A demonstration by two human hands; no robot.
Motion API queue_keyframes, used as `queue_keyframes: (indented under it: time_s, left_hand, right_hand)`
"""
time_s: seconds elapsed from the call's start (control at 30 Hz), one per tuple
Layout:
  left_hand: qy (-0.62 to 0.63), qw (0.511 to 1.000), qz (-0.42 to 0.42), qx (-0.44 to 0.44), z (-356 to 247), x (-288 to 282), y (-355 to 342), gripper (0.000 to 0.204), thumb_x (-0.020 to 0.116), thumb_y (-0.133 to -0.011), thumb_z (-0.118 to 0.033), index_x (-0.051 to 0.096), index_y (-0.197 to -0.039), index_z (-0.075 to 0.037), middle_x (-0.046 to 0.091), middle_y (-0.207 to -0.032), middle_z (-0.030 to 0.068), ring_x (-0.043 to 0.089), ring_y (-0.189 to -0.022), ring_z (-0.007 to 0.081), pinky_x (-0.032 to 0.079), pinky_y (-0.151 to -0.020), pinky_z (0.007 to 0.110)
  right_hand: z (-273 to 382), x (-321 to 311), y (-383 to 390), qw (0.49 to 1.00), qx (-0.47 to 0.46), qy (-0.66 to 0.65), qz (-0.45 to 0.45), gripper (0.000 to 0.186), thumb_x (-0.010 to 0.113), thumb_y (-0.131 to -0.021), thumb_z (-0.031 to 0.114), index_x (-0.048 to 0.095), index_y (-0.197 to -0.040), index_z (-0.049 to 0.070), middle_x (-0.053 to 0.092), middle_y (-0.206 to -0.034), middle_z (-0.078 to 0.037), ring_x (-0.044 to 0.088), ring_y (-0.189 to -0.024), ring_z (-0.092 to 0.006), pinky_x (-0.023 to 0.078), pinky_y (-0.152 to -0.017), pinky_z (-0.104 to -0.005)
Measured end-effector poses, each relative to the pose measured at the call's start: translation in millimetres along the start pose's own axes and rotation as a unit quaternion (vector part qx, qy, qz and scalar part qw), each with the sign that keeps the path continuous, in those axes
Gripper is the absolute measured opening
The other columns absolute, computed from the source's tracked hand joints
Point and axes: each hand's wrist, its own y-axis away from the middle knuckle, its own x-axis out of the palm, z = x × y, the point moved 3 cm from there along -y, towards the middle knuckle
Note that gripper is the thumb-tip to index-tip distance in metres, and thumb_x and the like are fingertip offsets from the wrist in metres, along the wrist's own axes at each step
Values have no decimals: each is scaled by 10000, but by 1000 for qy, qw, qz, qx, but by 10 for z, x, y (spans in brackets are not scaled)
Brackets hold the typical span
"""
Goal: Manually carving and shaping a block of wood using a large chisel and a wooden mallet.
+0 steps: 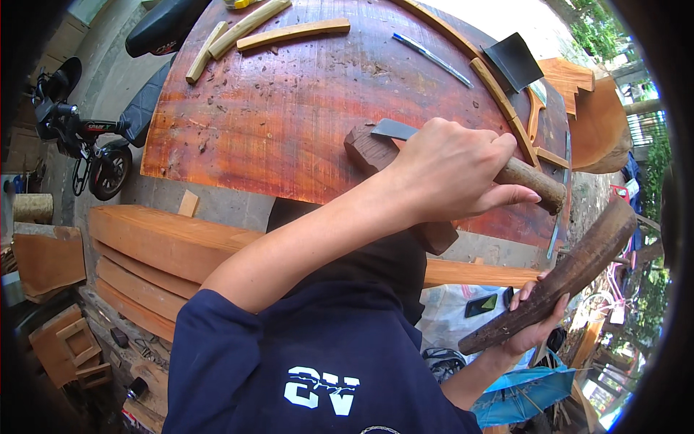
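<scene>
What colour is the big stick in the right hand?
The stick in the right hand is dark brown; it shows best in the head view.

Reddish tabletop (260,145), pen (434,61), wood strips (293,34), dark block (370,150) at near edge

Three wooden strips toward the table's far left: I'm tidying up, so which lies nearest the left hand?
The rightmost strip, lying nearly crosswise; the leftmost strip and middle strip slant more steeply, farther from the left hand.

Metal blade (394,129), glossy wooden tabletop (267,108)
</scene>
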Motion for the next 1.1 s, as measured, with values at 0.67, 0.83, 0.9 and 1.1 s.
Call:
queue_keyframes:
  time_s: [0.67,0.83,0.9,1.1]
  left_hand:
    - [-38,999,-37,-10,25,-64,44,627,586,-949,-668,541,-777,-66,637,-679,98,675,-595,286,486,-493,390]
    - [-34,998,-39,-22,73,-72,30,624,584,-950,-673,535,-780,-75,608,-635,95,662,-564,280,475,-480,388]
    - [-50,997,-63,-9,-5,-84,6,628,587,-949,-671,550,-769,-70,602,-608,94,650,-536,282,470,-471,393]
    - [-66,993,-62,-79,131,-209,50,650,591,-938,-687,576,-735,-70,609,-574,107,645,-508,289,485,-473,389]
  right_hand:
    - [12,-179,210,997,-16,-64,-51,575,368,-1099,518,430,-1264,-30,541,-1023,-164,589,-657,-179,498,-492,-271]
    - [-82,167,201,995,-10,-90,-52,598,393,-1082,556,429,-1297,0,532,-1029,-160,585,-646,-179,501,-517,-271]
    - [-127,325,370,999,12,33,42,567,499,-1069,430,373,-1476,56,562,-1035,-165,597,-649,-181,509,-524,-279]
    - [-70,166,326,989,62,114,69,639,556,-1047,275,265,-1570,51,584,-1050,-187,605,-637,-174,500,-495,-265]
